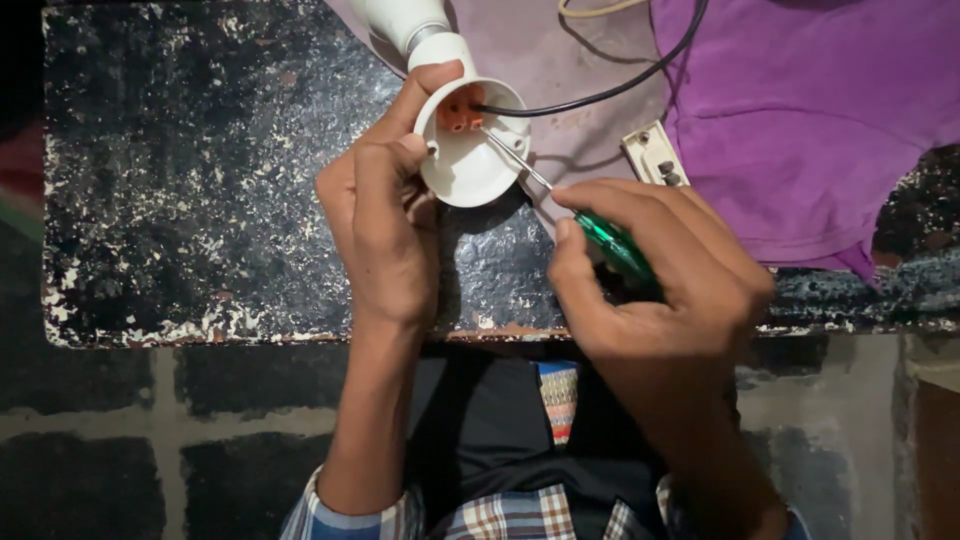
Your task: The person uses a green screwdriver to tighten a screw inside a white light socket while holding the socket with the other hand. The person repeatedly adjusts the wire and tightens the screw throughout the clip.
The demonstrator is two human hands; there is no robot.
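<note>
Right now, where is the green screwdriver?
In the head view, the green screwdriver is right of centre, gripped in the right hand, its metal tip poking inside the white lamp holder that the left hand holds.

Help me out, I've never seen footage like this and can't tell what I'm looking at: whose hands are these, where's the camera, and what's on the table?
The single picture comes from a camera worn on a person's head, looking down at their own two bare hands. The left hand holds a white plastic bowl-shaped lamp holder with a white bulb attached and a black cable running into it. The right hand grips a green-handled screwdriver, its metal tip inside the holder. Beneath is a worn black table with flaking paint, with purple cloth and a small pale switch part lying on it.
</note>
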